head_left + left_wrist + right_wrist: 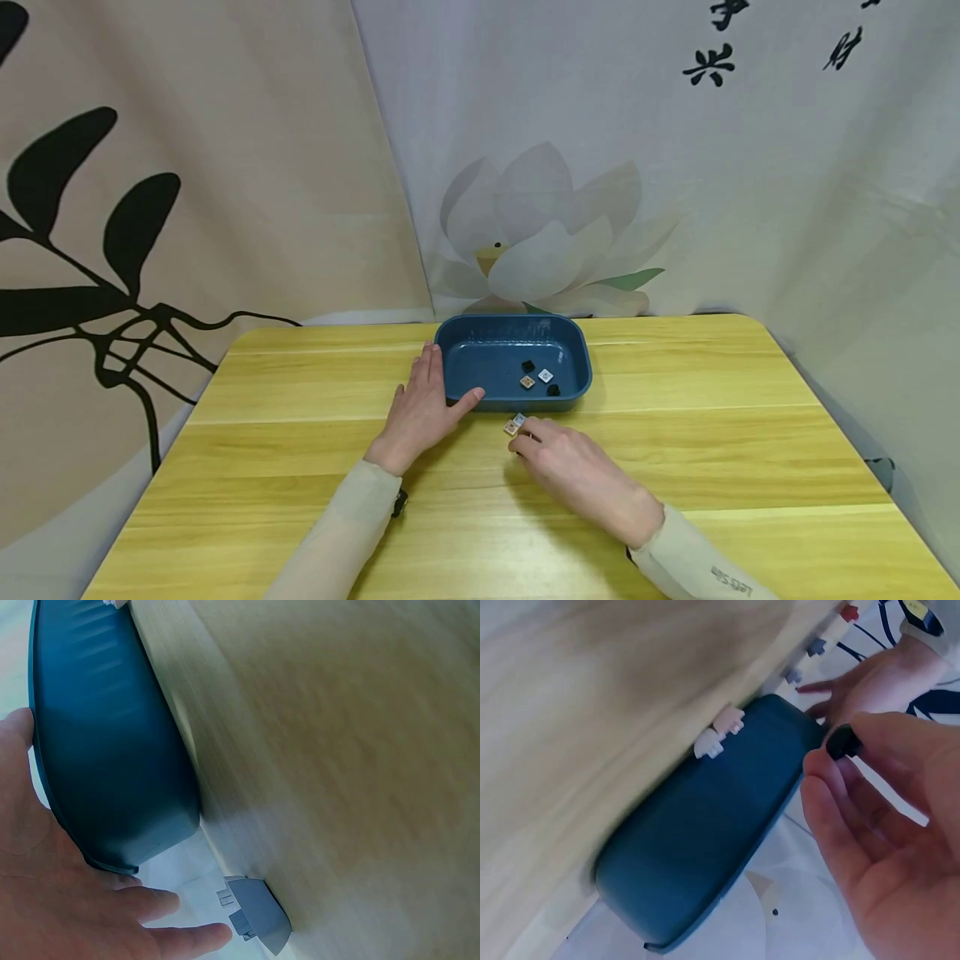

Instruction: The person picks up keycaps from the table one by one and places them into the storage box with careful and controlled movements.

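Note:
My left hand [422, 410] lies along the left end of a dark blue tray [510, 403], fingers extended and thumb at the front rim. Its fingers also meet the tray's rim in the left wrist view. My right hand [573, 467] is bent just in front of the tray. In the right wrist view it pinches a small black piece [843, 742] between thumb and fingertips; the head view hides that piece. Beside these fingertips, on the table, a small tan piece [512, 427] and a white piece [520, 419] sit side by side.
Inside the tray are a white piece [545, 376], a tan piece [527, 382] and two black pieces [552, 390]. A grey pronged piece [259, 911] and a red piece [849, 613] lie on the table [750, 450] near my left arm. A printed curtain [675, 167] hangs behind.

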`<state>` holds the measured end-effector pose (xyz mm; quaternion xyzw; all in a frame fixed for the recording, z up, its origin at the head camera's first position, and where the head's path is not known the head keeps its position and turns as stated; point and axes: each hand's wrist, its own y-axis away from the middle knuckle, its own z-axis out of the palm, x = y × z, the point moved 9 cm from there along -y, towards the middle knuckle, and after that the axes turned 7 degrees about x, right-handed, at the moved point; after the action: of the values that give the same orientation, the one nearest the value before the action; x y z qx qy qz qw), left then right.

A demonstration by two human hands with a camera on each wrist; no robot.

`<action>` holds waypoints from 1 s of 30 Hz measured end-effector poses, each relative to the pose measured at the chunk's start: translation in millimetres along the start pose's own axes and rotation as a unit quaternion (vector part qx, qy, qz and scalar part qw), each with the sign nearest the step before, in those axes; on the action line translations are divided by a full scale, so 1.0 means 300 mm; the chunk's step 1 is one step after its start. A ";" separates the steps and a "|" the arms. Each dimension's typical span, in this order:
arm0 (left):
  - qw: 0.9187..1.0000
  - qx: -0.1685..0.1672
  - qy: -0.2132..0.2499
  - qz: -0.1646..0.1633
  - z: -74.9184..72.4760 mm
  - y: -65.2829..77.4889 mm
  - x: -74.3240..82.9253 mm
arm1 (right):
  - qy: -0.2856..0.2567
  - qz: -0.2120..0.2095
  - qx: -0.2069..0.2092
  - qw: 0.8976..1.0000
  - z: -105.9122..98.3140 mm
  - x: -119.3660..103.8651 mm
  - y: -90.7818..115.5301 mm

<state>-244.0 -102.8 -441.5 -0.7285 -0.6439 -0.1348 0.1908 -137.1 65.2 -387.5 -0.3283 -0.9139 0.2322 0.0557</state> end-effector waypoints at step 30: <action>1.000 -0.013 0.003 0.006 -0.002 0.005 0.000 | -0.062 0.086 0.102 0.989 -0.101 0.169 -0.188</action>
<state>-242.4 -103.2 -441.1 -0.7341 -0.6376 -0.1439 0.1840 -201.2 70.3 -337.2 -0.3834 -0.8553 0.3483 0.0120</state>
